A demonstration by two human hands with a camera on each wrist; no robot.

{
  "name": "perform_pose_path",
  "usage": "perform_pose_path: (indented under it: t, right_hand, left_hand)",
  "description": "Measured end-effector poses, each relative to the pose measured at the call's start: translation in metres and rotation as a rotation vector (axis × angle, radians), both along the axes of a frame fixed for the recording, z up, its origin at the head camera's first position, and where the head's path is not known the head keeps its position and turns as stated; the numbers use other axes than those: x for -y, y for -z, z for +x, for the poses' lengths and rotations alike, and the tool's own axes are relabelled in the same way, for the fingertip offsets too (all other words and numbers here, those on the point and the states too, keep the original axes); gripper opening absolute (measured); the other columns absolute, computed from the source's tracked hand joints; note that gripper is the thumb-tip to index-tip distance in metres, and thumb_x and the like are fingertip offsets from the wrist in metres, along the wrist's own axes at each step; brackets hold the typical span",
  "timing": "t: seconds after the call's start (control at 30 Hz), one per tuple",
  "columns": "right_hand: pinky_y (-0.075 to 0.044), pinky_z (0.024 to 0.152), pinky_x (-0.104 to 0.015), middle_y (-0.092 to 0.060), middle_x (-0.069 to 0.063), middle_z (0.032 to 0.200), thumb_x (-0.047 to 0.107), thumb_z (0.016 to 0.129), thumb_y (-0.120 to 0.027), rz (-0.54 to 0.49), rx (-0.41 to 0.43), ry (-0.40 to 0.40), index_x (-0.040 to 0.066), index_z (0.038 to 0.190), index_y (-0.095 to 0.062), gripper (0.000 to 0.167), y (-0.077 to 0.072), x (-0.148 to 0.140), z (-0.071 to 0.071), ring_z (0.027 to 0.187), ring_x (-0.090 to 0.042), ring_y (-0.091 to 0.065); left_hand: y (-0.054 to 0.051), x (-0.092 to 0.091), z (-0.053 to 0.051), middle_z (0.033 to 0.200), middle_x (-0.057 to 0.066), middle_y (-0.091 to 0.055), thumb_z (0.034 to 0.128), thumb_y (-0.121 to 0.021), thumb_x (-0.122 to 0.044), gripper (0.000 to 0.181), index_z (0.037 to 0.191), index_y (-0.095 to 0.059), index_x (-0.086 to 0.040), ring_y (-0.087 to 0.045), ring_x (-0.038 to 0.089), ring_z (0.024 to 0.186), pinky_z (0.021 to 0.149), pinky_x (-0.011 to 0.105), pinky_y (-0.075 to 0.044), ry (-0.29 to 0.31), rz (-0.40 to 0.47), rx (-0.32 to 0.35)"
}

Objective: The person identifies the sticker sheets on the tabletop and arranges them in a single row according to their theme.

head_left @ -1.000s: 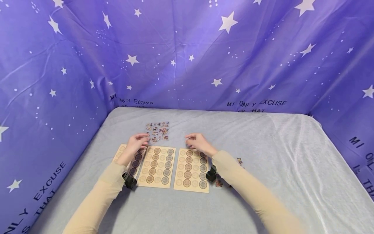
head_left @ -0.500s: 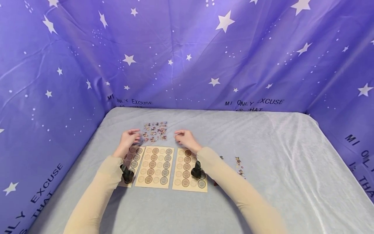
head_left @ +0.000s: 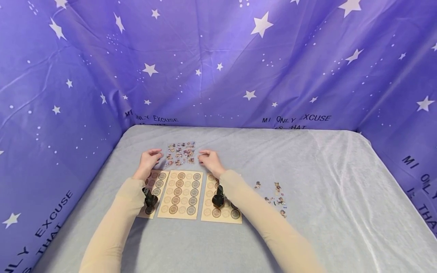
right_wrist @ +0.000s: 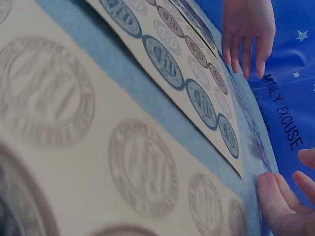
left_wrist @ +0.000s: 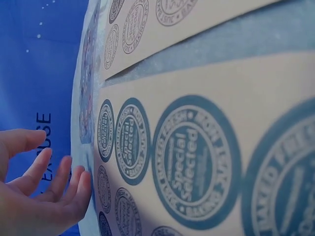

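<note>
A clear sheet of small cartoon stickers [head_left: 180, 153] lies flat toward the back of the table. My left hand [head_left: 148, 160] is just off its left edge, fingers loosely bent and holding nothing. Off its right edge is my right hand [head_left: 211, 161], fingers likewise loose, nothing seen in them. In the left wrist view, the left hand [left_wrist: 47, 191] has its fingers spread beside a cream sheet of round "Special Selected" labels [left_wrist: 197, 162]. Both the right hand [right_wrist: 290, 206] and the left hand [right_wrist: 250, 32] appear in the right wrist view.
Three cream label sheets stand in a row: the left one [head_left: 160, 175] is partly under my left arm, the middle one [head_left: 184, 195] fully visible, the right one [head_left: 208, 218] partly under my right arm. More cartoon stickers [head_left: 280, 201] lie at the right. A starry purple curtain [head_left: 218, 83] surrounds the table.
Both hands have moved left and slightly back. They now flank the clear sticker sheet, the right hand closer to it than before. More of the right-hand cartoon stickers has come into view.
</note>
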State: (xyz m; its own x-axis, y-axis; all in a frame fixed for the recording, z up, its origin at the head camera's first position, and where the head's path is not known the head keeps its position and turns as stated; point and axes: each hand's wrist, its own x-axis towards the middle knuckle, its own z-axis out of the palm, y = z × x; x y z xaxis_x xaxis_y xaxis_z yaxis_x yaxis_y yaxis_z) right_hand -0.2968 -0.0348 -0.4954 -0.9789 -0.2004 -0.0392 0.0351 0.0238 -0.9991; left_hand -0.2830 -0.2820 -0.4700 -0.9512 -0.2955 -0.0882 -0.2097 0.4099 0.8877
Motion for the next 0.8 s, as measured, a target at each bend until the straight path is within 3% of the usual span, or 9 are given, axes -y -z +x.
perform_pose_path:
  t: [0.13,0.23,0.27,0.37,0.47,0.5,0.6,0.7,0.8]
  right_hand:
    - [-0.052,0.071,-0.029,-0.063,-0.012,0.096,0.007,0.081,-0.062,0.025,0.064,0.033,0.004,0.114,-0.057,0.034,0.026,0.013,-0.017,0.084,-0.022,-0.062]
    - [-0.053,0.067,-0.027,-0.064,-0.011,0.091,0.008,0.081,-0.061,0.024,0.022,0.058,0.004,0.113,-0.058,0.033,0.05,0.019,-0.028,0.079,-0.019,-0.062]
    - [-0.053,0.063,-0.025,-0.064,-0.007,0.087,0.012,0.079,-0.065,-0.009,-0.007,0.052,0.007,0.111,-0.059,0.033,0.066,0.02,-0.037,0.075,-0.016,-0.062]
    - [-0.053,0.063,-0.026,-0.063,-0.008,0.087,0.011,0.079,-0.062,0.005,-0.022,0.066,0.005,0.112,-0.058,0.034,0.084,0.026,-0.046,0.074,-0.016,-0.063]
    - [-0.053,0.066,-0.028,-0.063,-0.01,0.091,0.009,0.081,-0.059,0.012,-0.016,0.059,0.003,0.115,-0.056,0.035,0.091,0.031,-0.05,0.076,-0.019,-0.063]
    - [-0.053,0.066,-0.029,-0.062,-0.012,0.092,0.006,0.082,-0.056,0.02,-0.009,0.058,0.001,0.117,-0.054,0.036,0.09,0.032,-0.049,0.078,-0.02,-0.063]
    - [-0.053,0.068,-0.029,-0.062,-0.011,0.094,0.007,0.083,-0.057,0.001,0.021,0.022,0.002,0.118,-0.053,0.036,0.075,0.03,-0.04,0.08,-0.021,-0.063]
    - [-0.053,0.065,-0.027,-0.062,-0.01,0.093,0.009,0.082,-0.059,-0.033,0.02,-0.006,0.003,0.118,-0.054,0.036,0.057,0.024,-0.03,0.079,-0.019,-0.063]
    - [-0.052,0.069,-0.027,-0.061,-0.011,0.098,0.008,0.083,-0.059,-0.019,0.089,0.004,0.005,0.119,-0.054,0.037,0.022,0.019,-0.011,0.085,-0.02,-0.062]
  left_hand:
    - [0.0,0.0,0.0,0.106,0.016,-0.058,0.0851,-0.054,-0.015,0.037,0.118,-0.053,0.001,-0.057,0.014,0.082,0.066,0.021,-0.049,-0.02,0.03,0.016]
    - [-0.005,-0.002,0.004,0.109,0.018,-0.058,0.0851,-0.054,-0.013,0.038,0.12,-0.051,0.002,-0.06,0.019,0.087,0.073,0.025,-0.051,-0.017,0.11,0.029]
    - [0.004,0.005,-0.002,0.104,0.016,-0.06,0.0831,-0.058,-0.013,0.036,0.116,-0.054,0.0,-0.061,0.018,0.085,0.071,0.024,-0.051,0.017,0.176,-0.013]
    - [0.032,0.024,-0.021,0.103,0.013,-0.062,0.0813,-0.061,-0.012,0.034,0.114,-0.057,-0.004,-0.061,0.019,0.09,0.077,0.028,-0.05,0.059,0.285,-0.006]
    - [0.089,0.057,-0.06,0.092,0.009,-0.064,0.0769,-0.066,-0.011,0.032,0.108,-0.061,-0.005,-0.063,0.015,0.082,0.066,0.025,-0.052,0.086,0.309,-0.049]
    - [0.095,0.059,-0.066,0.099,0.011,-0.063,0.0797,-0.063,-0.011,0.034,0.113,-0.058,-0.004,-0.062,0.018,0.088,0.072,0.028,-0.051,0.07,0.28,-0.004]
    - [0.115,0.072,-0.081,0.101,0.012,-0.063,0.0789,-0.064,-0.011,0.039,0.115,-0.056,-0.001,-0.061,0.018,0.088,0.071,0.029,-0.051,0.106,0.266,-0.001]
    - [0.104,0.068,-0.077,0.109,0.011,-0.059,0.08,-0.064,-0.014,0.044,0.121,-0.052,-0.003,-0.057,0.018,0.097,0.079,0.031,-0.049,0.127,0.255,0.05]
    - [0.098,0.06,-0.077,0.108,0.012,-0.059,0.0779,-0.066,-0.014,0.046,0.12,-0.052,-0.002,-0.058,0.017,0.093,0.073,0.029,-0.05,0.104,0.176,0.068]
